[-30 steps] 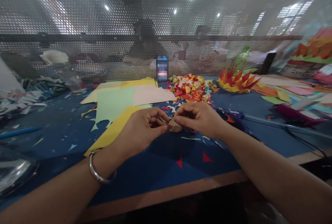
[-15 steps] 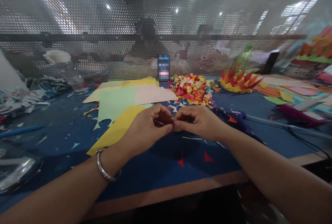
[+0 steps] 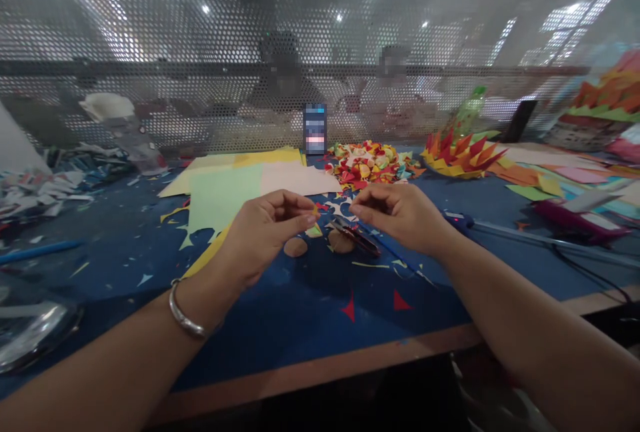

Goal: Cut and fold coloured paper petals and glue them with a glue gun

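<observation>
My left hand (image 3: pixel 265 225), with a silver bangle on the wrist, pinches a small yellow piece of paper (image 3: pixel 316 211) between thumb and fingertips. A few centimetres away, my right hand (image 3: pixel 407 219) has thumb and fingers pressed together; whatever is between them, if anything, is too small to make out. Below the hands lie a round tan disc (image 3: pixel 295 247) and a second tan disc (image 3: pixel 340 241). A slim dark metal tool (image 3: pixel 363 243) rests partly over the second disc. Just under my left fingertips is a pale green and yellow scrap (image 3: pixel 314 231).
Behind the hands are coloured paper sheets (image 3: pixel 225 195) and a heap of folded paper pieces (image 3: pixel 370 162). A phone (image 3: pixel 315 129) stands at the mesh screen. To the right are a spiky paper ring (image 3: pixel 463 157), a blue glue gun (image 3: pixel 457 220) and a purple tool (image 3: pixel 575 219).
My hands have moved apart from touching fingertips, the left going left and the right going right. The discs and dark tool between them now show.
</observation>
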`<state>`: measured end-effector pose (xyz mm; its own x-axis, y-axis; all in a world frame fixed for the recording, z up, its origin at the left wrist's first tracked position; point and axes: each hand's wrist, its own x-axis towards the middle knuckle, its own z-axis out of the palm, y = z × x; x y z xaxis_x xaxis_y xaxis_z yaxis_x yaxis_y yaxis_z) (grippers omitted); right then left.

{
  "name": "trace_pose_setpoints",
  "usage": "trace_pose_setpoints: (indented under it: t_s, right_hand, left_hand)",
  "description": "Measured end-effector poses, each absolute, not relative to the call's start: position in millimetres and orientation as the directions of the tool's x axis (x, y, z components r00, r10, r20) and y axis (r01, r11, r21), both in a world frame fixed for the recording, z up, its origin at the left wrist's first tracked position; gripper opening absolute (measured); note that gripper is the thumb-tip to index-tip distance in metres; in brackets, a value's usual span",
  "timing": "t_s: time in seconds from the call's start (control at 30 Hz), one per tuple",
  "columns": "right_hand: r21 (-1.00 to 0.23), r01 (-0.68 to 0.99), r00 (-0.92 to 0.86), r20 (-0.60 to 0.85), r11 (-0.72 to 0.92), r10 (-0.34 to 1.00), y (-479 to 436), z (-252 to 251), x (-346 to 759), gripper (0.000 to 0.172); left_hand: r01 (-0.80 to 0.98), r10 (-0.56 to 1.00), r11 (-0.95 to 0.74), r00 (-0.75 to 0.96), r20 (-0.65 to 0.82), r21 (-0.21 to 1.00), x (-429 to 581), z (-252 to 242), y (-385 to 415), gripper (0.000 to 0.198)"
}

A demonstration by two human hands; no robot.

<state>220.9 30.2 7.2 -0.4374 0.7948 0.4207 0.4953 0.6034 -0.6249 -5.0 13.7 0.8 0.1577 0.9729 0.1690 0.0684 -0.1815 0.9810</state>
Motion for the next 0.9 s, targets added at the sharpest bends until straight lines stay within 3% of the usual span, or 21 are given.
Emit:
trace_pose_setpoints:
  t_s: [0.23, 0.53, 0.77, 0.9]
  right_hand:
    - [-0.339, 0.816, -0.406, 0.239, 0.467, 0.882, 36, 14, 237, 0.018]
    - [0.008, 0.942, -0.334, -0.015, 0.335, 0.942, 34, 12, 236, 0.011]
    - [-0.053, 0.946, -0.319, 0.03, 0.32, 0.947, 35, 8, 240, 0.008]
    - [-0.272, 0.878, -0.346, 0.207, 0.394, 0.915, 34, 11, 236, 0.01]
  left_hand:
    - [-0.055, 0.983, -0.179, 0.04, 0.182, 0.982, -14, 5, 16, 0.027]
    - [0.012, 0.975, -0.215, 0.053, 0.215, 0.976, -13, 2, 18, 0.025]
    - [0.004, 0.982, -0.168, 0.091, 0.167, 0.986, -11, 1, 16, 0.024]
    - [-0.035, 0.988, -0.095, 0.118, 0.099, 0.995, -9, 0, 15, 0.026]
